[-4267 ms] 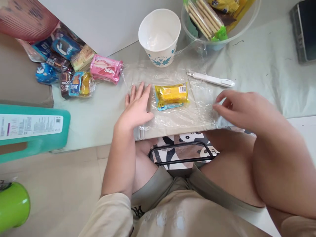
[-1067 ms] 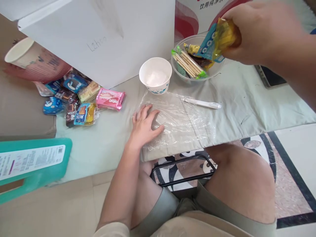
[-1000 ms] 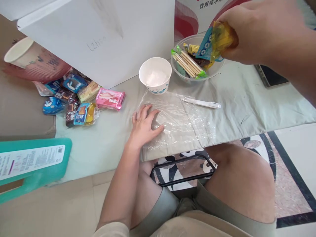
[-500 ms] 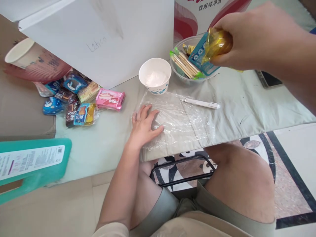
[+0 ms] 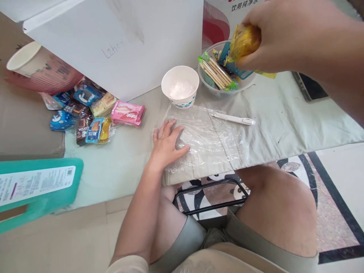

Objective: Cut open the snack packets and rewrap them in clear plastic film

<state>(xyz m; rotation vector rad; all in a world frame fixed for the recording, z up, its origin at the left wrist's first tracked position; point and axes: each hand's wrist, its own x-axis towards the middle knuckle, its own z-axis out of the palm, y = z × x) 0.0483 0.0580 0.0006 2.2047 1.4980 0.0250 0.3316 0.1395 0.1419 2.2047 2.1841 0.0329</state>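
Observation:
My right hand [image 5: 280,38] is closed around a yellow-wrapped snack [image 5: 245,43] above the clear plastic bowl [image 5: 216,89]. A blue wrapper [image 5: 231,66] shows just below the snack; whether it belongs to it I cannot tell. In the bowl lie green-ended packs of thin sticks [image 5: 217,72] and other small packets, partly hidden. Fingers spread, my left hand [image 5: 167,148] rests flat on a clear plastic sheet or bag [image 5: 210,142]. Behind that sheet stands a white paper bowl [image 5: 180,87] with something pale inside. A white utility knife [image 5: 234,118] lies across the sheet's far right part.
At left, several wrapped snacks [image 5: 85,112] are heaped by a tipped paper cup [image 5: 40,68], with a pink wafer packet [image 5: 127,113] beside them. A large white box [image 5: 119,41] stands behind. A phone [image 5: 309,86] lies at right, a green plastic board [image 5: 57,189] at front left.
My right hand has moved slightly left and up with the yellow-wrapped snack, and less of the blue wrapper shows. My left hand stays in place on the plastic.

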